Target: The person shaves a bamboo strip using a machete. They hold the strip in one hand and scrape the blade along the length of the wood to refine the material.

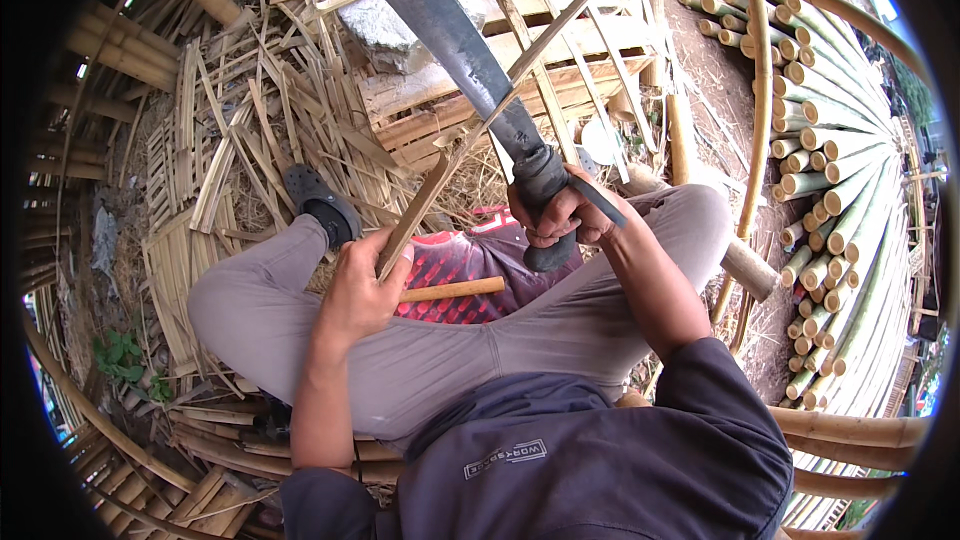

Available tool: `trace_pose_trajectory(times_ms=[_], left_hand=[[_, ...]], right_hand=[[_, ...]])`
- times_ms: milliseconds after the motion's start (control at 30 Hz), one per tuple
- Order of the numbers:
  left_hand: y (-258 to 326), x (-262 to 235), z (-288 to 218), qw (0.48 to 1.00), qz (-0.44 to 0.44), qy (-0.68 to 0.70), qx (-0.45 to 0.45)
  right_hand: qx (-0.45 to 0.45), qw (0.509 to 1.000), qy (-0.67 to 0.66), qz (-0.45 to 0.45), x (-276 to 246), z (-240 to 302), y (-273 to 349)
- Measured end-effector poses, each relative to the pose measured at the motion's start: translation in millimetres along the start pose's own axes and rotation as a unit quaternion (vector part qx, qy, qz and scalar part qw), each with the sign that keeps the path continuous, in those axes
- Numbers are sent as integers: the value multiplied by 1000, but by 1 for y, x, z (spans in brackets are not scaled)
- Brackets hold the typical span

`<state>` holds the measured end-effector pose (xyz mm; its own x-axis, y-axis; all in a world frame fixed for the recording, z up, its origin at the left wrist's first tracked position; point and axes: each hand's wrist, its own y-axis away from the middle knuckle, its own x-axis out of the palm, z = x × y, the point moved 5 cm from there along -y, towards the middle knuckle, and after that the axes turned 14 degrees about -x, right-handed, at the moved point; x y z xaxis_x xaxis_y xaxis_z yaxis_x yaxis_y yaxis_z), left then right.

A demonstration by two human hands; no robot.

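Observation:
My right hand (568, 218) is wrapped around the dark handle of a machete (440, 30), whose long blade points up and to the left. In my left hand (362, 285) is the near end of a bamboo strip (430, 188). The strip slants away to the upper right, and the blade meets it partway along, where the bamboo looks rough and splintered. A short round stick (455, 290) extends right from beside my left hand, above the red and dark cloth (450, 315) between my legs; whether that hand also holds it I cannot tell. A dark strap shows at my right wrist.
Split bamboo pieces (235, 130) litter the ground ahead and left. A pale stone block (385, 30) rests beside a slatted bamboo frame (420, 100). Cut bamboo poles (840, 200) are stacked at the right, behind a curved bamboo rail (760, 120).

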<state>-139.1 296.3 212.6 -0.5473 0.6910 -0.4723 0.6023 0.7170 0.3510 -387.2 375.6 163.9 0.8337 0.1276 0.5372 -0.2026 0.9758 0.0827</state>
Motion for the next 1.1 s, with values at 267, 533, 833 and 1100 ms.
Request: trace_pose_trajectory(times_ms=[267,533,833,1100], left_hand=[[4,-3,4,999,24,-7,-34],[4,-3,3,999,34,-20,-32],[3,-3,-1,999,24,-16,-25],[3,-3,-2,998,-39,7,44]], right_hand=[[47,997,64,-8,7,2,4],[14,999,24,35,16,-1,2],[17,999,-17,26,19,-4,3],[21,996,73,50,19,2,0]])
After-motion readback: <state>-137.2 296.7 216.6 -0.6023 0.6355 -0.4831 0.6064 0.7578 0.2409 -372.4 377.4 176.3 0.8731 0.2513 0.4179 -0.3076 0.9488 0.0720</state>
